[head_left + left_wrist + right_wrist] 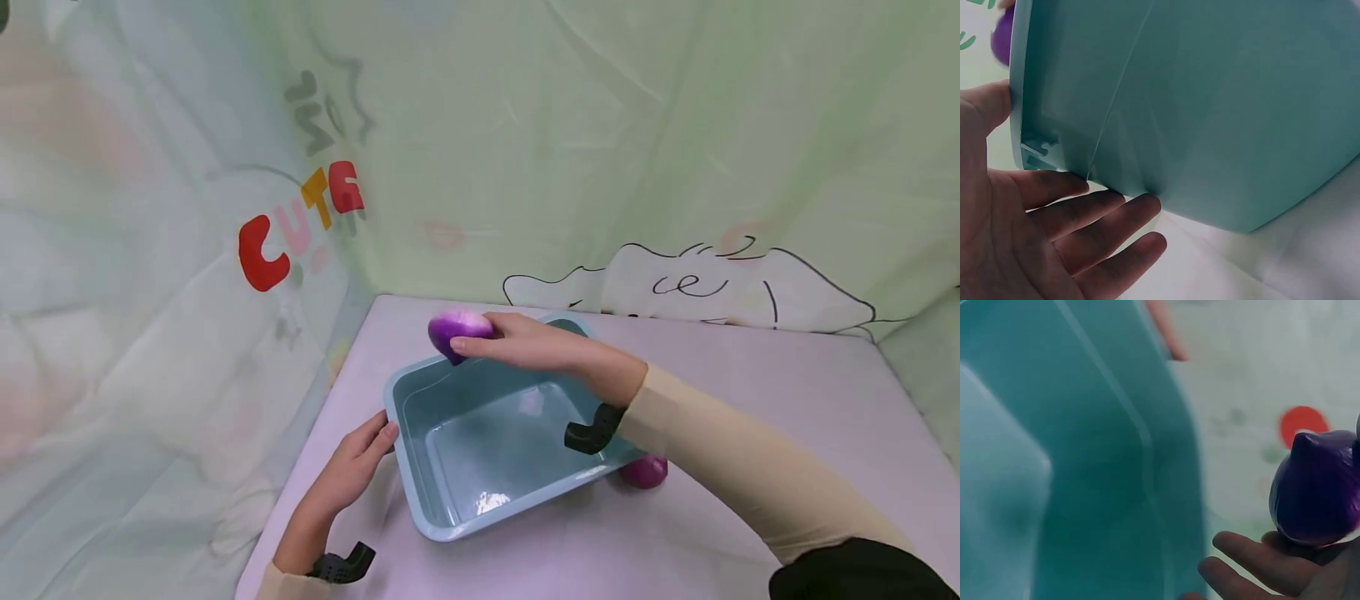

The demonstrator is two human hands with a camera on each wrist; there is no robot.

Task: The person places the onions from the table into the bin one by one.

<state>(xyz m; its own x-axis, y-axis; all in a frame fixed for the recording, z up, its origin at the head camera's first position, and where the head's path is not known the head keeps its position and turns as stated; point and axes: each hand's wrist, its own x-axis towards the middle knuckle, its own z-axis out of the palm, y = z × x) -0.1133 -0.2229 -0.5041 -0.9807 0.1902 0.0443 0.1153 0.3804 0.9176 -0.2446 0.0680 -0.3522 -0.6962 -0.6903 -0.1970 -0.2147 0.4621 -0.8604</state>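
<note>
One purple vegetable [446, 328], gripped in the right hand [528, 340] at the tub's [498, 462] eleven o'clock; at nine, the left hand [351, 468], fingers [1110, 229] loosely spread, touches the rim [525, 502]!

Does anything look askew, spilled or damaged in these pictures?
The blue plastic basin sits askew: its near edge runs at an angle to the far edge of the pale table. I see no spill or clear damage.

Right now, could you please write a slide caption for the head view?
The right hand holds a purple-and-white object near a blue basin while the left hand touches its rim.
</note>
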